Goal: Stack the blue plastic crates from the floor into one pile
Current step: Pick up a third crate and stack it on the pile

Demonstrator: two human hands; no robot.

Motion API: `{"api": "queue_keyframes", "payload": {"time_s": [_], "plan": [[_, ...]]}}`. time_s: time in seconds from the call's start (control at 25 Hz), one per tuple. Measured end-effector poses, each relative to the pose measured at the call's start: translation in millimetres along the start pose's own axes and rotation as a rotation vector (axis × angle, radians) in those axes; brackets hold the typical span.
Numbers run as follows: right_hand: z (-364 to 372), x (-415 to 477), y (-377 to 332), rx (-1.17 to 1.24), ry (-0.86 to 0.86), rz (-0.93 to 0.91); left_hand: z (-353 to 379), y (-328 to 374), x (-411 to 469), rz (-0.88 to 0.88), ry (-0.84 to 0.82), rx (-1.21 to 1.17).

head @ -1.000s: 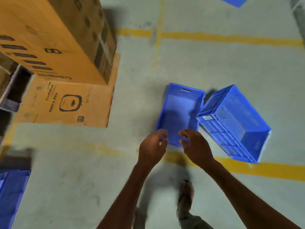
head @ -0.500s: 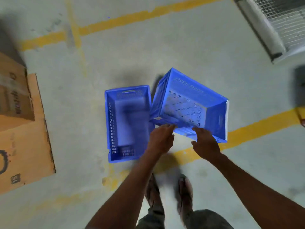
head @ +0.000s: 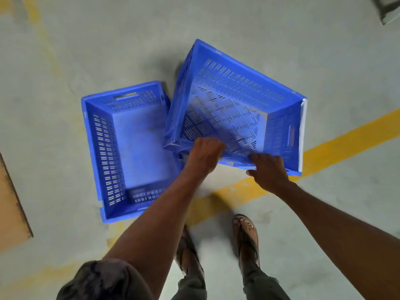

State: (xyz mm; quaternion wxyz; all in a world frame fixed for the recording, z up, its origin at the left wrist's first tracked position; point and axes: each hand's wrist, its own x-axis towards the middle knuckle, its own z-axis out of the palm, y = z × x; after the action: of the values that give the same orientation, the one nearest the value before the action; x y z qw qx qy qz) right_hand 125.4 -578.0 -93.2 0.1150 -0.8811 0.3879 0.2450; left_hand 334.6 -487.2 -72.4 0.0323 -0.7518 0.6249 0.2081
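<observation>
Two blue plastic crates are on the concrete floor in front of me. The left crate [head: 129,148] sits flat and upright with its opening facing up. The right crate [head: 233,109] is tilted, its near left corner overlapping the left crate's right rim. My left hand [head: 205,154] grips the tilted crate's near rim, fingers curled over the edge. Further right on that rim, my right hand [head: 268,172] holds the edge with the thumb underneath.
A yellow floor line [head: 324,146] runs diagonally under the tilted crate. Flat brown cardboard [head: 10,213] lies at the left edge. My sandalled feet [head: 244,230] stand just behind the crates. A grey object's corner [head: 389,9] shows at the top right.
My head turned right and came closer, so the cardboard boxes slid out of view. Both hands moved from above the left crate to the tilted crate's near rim and took hold.
</observation>
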Motion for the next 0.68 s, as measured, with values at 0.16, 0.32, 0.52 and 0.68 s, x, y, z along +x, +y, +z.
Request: {"api": "queue_keyframes", "payload": {"time_s": [0.16,0.32,0.52,0.68], "plan": [[-56,-16,24,0.318,0.155,-0.007,-74,-3,-5,0.031,0.141,0.009],[-146,-56,15,0.322,0.159,-0.16,-182,-25,-53,0.049,0.176,-0.021],[-269,-137,-54,0.177,0.411,-0.403,-274,-19,-188,-0.143,0.146,-0.087],[-350,-203,-113,0.162,0.056,-0.624,-314,5,-324,-0.397,0.199,-0.237]]}}
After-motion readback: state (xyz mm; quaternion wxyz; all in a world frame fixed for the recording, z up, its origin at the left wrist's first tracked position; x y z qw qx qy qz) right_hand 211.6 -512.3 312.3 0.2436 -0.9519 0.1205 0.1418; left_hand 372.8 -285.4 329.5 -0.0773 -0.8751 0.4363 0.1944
